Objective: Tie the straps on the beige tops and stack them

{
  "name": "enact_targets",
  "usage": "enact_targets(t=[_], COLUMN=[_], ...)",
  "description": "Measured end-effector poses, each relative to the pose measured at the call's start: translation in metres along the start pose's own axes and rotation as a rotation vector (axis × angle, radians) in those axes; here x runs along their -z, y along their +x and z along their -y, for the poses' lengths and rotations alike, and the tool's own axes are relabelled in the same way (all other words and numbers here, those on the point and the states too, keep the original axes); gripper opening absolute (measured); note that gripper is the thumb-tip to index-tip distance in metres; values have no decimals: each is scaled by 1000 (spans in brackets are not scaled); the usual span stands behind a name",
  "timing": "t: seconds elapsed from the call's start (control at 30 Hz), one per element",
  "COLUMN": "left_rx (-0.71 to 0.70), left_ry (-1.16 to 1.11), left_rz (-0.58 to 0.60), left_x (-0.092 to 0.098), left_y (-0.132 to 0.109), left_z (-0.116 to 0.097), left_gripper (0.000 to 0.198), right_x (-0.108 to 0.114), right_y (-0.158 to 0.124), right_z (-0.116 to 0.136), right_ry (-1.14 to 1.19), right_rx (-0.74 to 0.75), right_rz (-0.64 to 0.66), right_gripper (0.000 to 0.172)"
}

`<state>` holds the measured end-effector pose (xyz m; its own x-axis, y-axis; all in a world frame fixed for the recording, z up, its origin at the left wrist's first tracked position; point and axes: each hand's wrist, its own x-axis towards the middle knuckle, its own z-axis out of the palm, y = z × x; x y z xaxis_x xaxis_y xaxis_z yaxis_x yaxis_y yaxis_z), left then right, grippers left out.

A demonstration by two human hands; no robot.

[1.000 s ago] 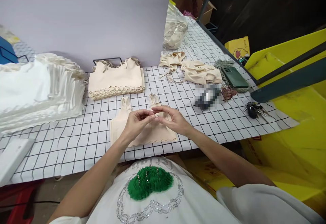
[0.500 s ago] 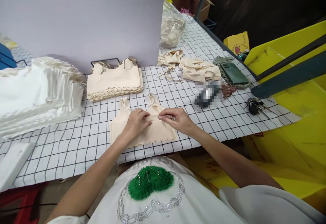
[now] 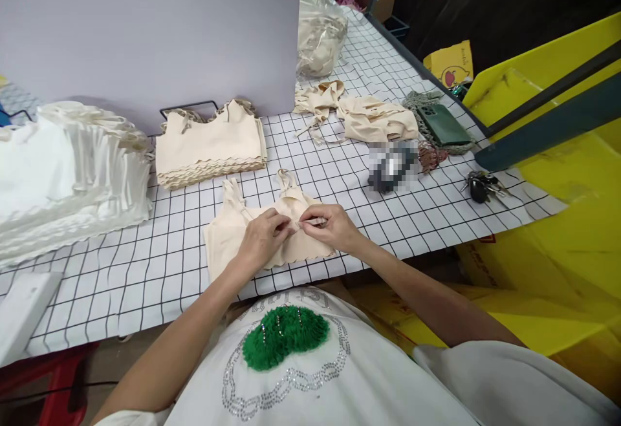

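We have a beige top (image 3: 303, 248) lying flat on the bench (image 3: 130, 284) at the centre of the frame, its long axis running left to right, straps toward the upper edge. Our right hand (image 3: 336, 227) is over its right half, grip closed on a small pale strip (image 3: 318, 221). Our left hand (image 3: 262, 238) is over the top's middle, just left of the strip; its fingers bend inward, but we cannot tell if that grip is closed.
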<state>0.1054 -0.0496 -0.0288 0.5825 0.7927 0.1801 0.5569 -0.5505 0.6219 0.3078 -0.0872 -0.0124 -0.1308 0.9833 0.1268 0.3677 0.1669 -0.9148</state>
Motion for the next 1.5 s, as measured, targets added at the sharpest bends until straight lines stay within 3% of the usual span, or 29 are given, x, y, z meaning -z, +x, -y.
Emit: enact_targets(t=[0.1,0.2,0.3,0.4,0.63,0.87,1.5], left_rx=[2,28,186,372,582,567,604], left_ry=[-13,-97,-298,-549,-846,-845,-889], left_rz=[69,49,16,59,187,150,156], left_x=[2,2,3,8,21,22,22], left_y=[5,6,7,11,19,17,17], left_z=[-4,-7,-8,-9,-14,-19,-16], left_gripper=[11,12,15,24,43,44,45], right_x=[0,2,3,2,-4,-4,-8], right_y=[-1,-2,-2,0,7,9,9], right_z=[0,4,9,11,9,10,5], right_ry=[43,106,151,184,405,607,588], right_rx=[-25,-65,-111,-155,-426,-530,-584], right_rz=[-23,-27,-6,27,123,183,169], right_gripper=[12,12,12,10,11,22,22])
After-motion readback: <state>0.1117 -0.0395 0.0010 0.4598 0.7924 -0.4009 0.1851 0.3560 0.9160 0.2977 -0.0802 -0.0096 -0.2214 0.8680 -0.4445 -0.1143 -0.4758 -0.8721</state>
